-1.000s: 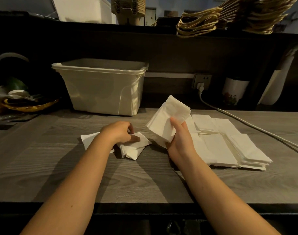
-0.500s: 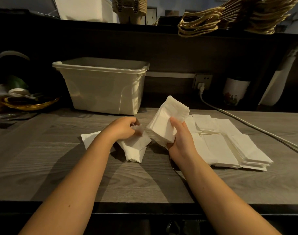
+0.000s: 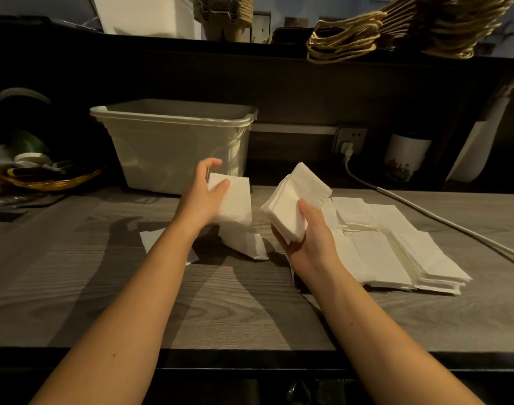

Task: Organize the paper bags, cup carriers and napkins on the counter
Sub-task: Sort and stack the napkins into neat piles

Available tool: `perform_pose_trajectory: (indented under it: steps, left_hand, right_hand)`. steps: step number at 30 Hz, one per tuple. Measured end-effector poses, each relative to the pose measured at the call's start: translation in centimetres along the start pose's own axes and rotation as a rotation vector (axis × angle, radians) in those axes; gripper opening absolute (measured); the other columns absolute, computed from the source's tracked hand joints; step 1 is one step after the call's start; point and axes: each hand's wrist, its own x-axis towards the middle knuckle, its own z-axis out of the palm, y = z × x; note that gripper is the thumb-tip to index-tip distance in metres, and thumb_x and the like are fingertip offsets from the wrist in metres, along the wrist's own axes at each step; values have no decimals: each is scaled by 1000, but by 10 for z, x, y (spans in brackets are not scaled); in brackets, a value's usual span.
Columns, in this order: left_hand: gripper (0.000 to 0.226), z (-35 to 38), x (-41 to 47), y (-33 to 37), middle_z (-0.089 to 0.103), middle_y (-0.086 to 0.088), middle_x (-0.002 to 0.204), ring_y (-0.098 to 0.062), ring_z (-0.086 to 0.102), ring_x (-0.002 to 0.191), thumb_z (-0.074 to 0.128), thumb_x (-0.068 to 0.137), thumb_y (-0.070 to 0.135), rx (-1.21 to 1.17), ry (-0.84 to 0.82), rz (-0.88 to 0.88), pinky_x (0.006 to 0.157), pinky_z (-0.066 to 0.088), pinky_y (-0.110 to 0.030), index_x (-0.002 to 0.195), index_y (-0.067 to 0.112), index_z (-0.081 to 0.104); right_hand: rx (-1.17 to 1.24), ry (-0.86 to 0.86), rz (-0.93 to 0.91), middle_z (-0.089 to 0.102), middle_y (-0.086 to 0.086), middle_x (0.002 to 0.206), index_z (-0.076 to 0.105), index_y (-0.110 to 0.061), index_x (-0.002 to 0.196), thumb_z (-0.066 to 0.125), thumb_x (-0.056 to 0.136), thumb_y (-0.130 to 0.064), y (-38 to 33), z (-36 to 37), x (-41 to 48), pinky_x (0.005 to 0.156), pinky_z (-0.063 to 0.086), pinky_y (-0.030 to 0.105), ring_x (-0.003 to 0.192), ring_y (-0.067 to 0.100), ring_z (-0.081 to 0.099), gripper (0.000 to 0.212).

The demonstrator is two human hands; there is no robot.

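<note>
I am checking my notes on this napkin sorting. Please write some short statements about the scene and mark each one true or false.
1. The right hand holds a napkin stack. True.
2. The left hand is empty. False: it grips a napkin.
3. The bin lies on its side. False: it stands upright.
4. A cable is plugged into the socket. True.

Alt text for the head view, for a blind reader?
A person's left hand holds a few white napkins and the right hand grips a thicker napkin stack over a grey wooden counter. More napkins lie spread at right; a beige bin stands behind.
</note>
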Motion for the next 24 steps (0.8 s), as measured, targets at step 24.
perform_pose_trajectory:
  steps: [24]
  left_hand:
    - [39,3,-6,3,44,7,123,-9,38,115,71,80,21,38,-177,109,84,33,-23,111,25,48]
  right_hand:
    - [47,86,-5,58,7,100,48,-24,98,54,94,-23,-3,4,-5,57,56,25,89,20,61,7]
